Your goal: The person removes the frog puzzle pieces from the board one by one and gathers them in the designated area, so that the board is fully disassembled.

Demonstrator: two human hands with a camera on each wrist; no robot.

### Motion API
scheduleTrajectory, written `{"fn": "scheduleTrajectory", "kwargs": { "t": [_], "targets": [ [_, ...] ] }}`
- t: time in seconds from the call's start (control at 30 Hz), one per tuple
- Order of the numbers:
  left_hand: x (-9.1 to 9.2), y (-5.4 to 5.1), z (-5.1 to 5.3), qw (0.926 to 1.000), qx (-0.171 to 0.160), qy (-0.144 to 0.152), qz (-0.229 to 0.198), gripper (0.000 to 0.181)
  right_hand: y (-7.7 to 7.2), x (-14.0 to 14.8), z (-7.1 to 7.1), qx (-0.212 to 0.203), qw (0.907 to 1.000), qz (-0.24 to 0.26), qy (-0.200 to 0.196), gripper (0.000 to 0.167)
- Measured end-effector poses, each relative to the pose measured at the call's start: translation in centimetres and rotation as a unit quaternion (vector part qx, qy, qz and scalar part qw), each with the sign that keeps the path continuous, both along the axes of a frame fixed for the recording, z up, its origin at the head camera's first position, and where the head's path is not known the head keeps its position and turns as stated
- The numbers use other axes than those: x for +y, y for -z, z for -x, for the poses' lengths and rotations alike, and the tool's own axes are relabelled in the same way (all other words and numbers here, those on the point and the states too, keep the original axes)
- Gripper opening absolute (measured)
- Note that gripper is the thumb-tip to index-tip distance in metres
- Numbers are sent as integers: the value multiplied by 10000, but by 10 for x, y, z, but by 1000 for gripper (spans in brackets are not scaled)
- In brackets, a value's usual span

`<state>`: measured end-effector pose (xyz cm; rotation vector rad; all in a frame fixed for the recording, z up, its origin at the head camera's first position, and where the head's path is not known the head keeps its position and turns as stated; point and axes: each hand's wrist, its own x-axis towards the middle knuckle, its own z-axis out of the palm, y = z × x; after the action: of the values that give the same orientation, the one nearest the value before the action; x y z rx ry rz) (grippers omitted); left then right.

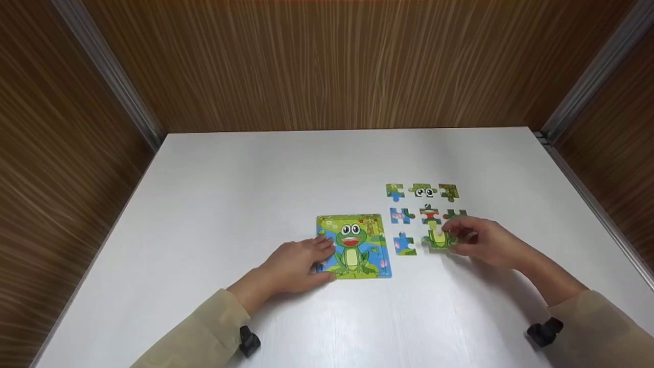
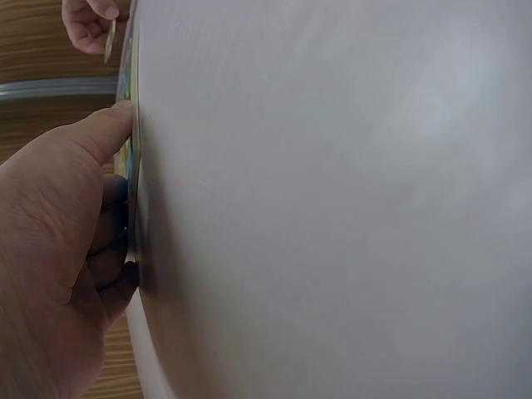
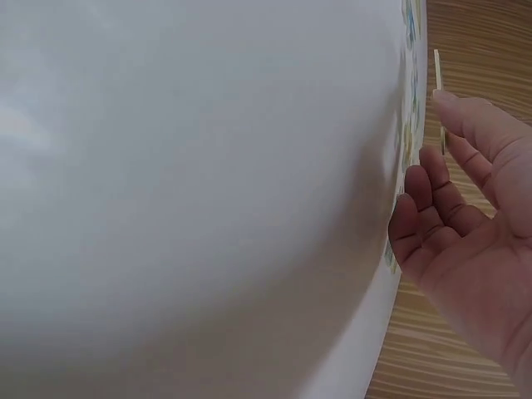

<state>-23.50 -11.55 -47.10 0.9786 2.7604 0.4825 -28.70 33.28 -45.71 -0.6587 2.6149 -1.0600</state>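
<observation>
On the white table lies a square frog puzzle board (image 1: 375,245), its picture facing up. My left hand (image 1: 299,263) rests on the board's left side with extended fingers, the thumb at the lower edge; the left wrist view shows the thumb (image 2: 112,129) touching the rim. To the right, my right hand (image 1: 488,243) pinches a jigsaw piece (image 1: 437,239) with the frog's belly between thumb and forefinger. That piece appears edge-on in the right wrist view (image 3: 438,71), raised off the table. The other right fingers are loosely bent.
Several loose pieces lie spread in rows right of the board, among them an eyes piece (image 1: 423,191), a mouth piece (image 1: 429,213) and a blue-green corner piece (image 1: 405,246). My right hand partly covers one piece (image 1: 452,212). Wood-grain panels (image 1: 327,66) enclose the table (image 1: 230,189).
</observation>
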Motion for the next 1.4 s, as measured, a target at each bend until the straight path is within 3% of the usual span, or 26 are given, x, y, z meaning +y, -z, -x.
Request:
{"fn": "scheduleTrajectory", "kwargs": {
  "t": [0.27, 1.17, 1.4],
  "targets": [
    [-2, 2, 0, 10000, 58, 20, -48, 65, 7, 1, 0, -325, 9994, -95, 112, 39],
    [0, 1, 0, 9999, 82, 63, -109, 66, 7, 4, -1, -469, 9989, -23, 94, 44],
    [0, 1, 0, 10000, 20, 17, -57, 66, -4, -5, 0, -173, 9996, -134, 194, 37]
  ]
}}
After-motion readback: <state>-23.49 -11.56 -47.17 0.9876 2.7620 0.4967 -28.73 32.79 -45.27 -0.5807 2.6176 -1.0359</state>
